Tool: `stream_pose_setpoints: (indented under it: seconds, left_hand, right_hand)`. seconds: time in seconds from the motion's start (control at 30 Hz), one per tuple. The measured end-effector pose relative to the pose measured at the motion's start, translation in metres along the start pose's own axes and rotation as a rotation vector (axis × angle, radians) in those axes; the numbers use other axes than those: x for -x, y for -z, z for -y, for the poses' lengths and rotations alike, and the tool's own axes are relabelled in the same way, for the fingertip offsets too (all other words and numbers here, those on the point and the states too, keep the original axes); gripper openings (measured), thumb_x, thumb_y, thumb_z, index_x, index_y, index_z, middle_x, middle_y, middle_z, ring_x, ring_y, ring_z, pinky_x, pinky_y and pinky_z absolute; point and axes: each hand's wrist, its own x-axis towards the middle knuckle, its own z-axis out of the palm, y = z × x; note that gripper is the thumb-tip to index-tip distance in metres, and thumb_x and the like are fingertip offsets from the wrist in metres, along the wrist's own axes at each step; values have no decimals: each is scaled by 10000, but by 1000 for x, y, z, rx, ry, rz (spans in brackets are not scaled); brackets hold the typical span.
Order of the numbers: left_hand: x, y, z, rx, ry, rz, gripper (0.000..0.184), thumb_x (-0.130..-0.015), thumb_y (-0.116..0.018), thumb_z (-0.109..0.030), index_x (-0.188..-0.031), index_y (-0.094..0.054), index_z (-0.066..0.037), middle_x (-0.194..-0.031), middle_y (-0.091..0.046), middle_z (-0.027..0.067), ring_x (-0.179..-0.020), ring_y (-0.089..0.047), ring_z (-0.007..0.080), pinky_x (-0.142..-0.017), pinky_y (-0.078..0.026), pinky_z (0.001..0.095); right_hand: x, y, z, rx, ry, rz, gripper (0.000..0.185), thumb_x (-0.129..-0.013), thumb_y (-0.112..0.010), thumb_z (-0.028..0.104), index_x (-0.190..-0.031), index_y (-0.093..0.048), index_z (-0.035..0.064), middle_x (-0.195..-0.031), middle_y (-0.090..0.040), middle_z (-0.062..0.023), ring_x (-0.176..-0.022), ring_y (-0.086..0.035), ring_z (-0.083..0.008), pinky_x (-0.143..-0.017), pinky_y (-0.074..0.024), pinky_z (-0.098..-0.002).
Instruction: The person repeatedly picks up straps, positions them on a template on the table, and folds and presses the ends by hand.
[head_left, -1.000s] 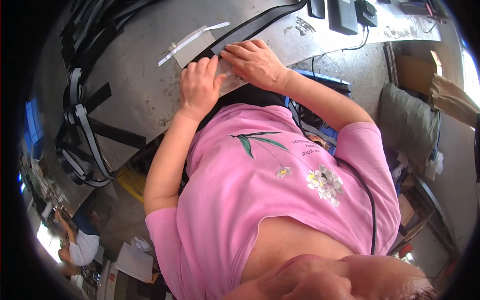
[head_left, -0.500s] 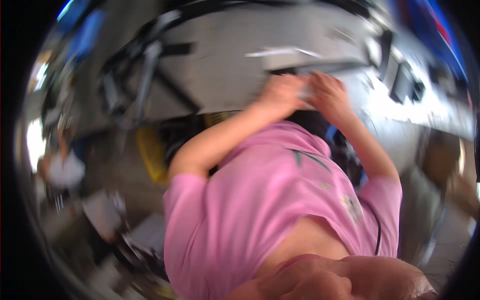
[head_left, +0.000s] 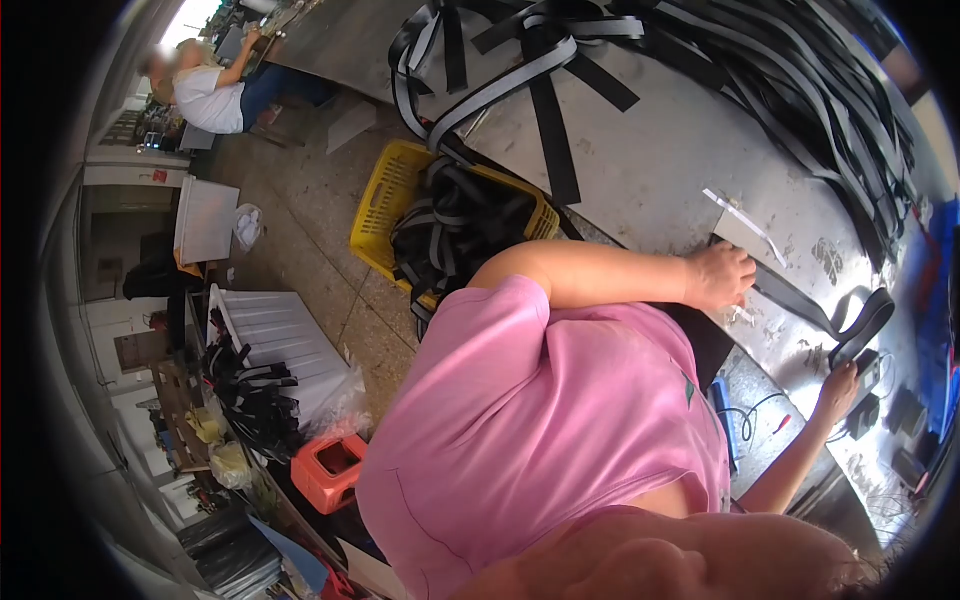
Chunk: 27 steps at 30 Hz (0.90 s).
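My left hand (head_left: pixel 718 276) is on the metal table near its front edge, fingers curled and closed over one end of a black webbing strap with a grey stripe (head_left: pixel 790 295). From there the strap runs right, bends up into a loop and comes down to my right hand (head_left: pixel 838 390). That hand pinches the strap beside some small dark blocks. A narrow white strip (head_left: pixel 745 225) and a pale flat piece (head_left: pixel 738 238) lie just beyond my left hand. My left palm and the strap's end under it are hidden.
Many striped straps (head_left: pixel 790 90) lie along the table's (head_left: pixel 650 170) far side. Others hang into a yellow crate (head_left: pixel 385 205) on my left. Dark blocks (head_left: pixel 908 412) and a cable (head_left: pixel 748 418) are at right. Another person (head_left: pixel 215 100) sits far left. A red-orange container (head_left: pixel 325 475) stands behind.
My hands, close together before, are now apart, the right one farther right with the strap stretched between them. The view has turned, bringing the yellow crate and strap pile into sight.
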Motion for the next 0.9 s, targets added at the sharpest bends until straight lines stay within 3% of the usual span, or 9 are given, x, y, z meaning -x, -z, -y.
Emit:
stream_pose_setpoints:
  seconds: [0.1,0.17,0.3,0.37,0.47,0.63,0.8,0.87,0.9]
  left_hand:
    - [-3,0,18,387,123,-115,350,-776,-656,-244,-1014,-568,-1,-955,-524,105,-1009,-506,252,-871,-410,407]
    - [-5,17,26,-66,186,-189,376,-772,-662,-271,-1015,-560,-3,-1012,-526,123,-1018,-497,264,-879,-404,397]
    - [-7,12,43,-76,89,-24,309,-742,-675,-309,-902,-608,-52,-948,-542,86,-991,-487,244,-841,-375,400]
    - [-10,-1,49,-40,14,-101,236,-733,-674,-273,-827,-594,-72,-871,-536,69,-940,-502,239,-816,-374,398]
    - [-14,8,56,48,101,-145,229,-738,-672,-208,-888,-557,-79,-862,-537,71,-909,-515,252,-804,-373,392]
    - [-17,30,72,356,203,30,287,-773,-641,-119,-1009,-491,-56,-873,-572,124,-861,-563,338,-765,-438,429]
    - [-26,110,138,194,158,58,62,-802,-595,-117,-820,-620,-64,-855,-584,123,-779,-603,335,-689,-499,421]
    - [-35,148,186,102,124,1,90,-788,-620,-120,-855,-616,-60,-835,-573,120,-788,-595,322,-667,-484,406]
    - [-41,165,211,52,139,-32,93,-793,-612,-132,-856,-611,-64,-826,-560,120,-790,-588,327,-665,-472,407]
  right_hand:
    - [-7,-9,0,-52,33,43,429,-932,-402,373,-1150,-570,44,-1028,-596,-218,-998,-563,-370,-844,-430,-448]
    - [-12,-13,3,-89,16,50,430,-902,-448,383,-1125,-578,39,-1021,-605,-218,-998,-564,-368,-844,-428,-455]
    - [-33,-50,-5,-352,40,-225,389,-804,-591,300,-1050,-592,0,-910,-639,-207,-905,-599,-393,-788,-465,-468]
    - [-33,-46,9,-292,-31,-152,407,-780,-630,249,-1086,-557,-10,-1043,-591,-232,-981,-572,-377,-822,-457,-465]
    - [-33,-32,30,-328,-250,-41,785,-713,-723,305,-1327,-374,-36,-1260,-482,-278,-1183,-467,-391,-996,-386,-400]
    - [-44,-12,32,-577,-233,85,298,-759,-635,229,-989,-627,39,-849,-667,-175,-840,-647,-328,-740,-490,-397]
    - [-79,31,-19,-319,63,-113,226,-866,-544,211,-1055,-585,94,-918,-638,-194,-873,-614,-379,-727,-472,-458]
    - [-101,58,-47,-129,27,-122,245,-900,-503,255,-1086,-587,120,-944,-638,-190,-884,-616,-375,-742,-475,-435]
    - [-115,58,-65,-363,-94,-196,297,-895,-489,204,-1180,-563,167,-997,-625,-201,-904,-606,-384,-748,-471,-424]
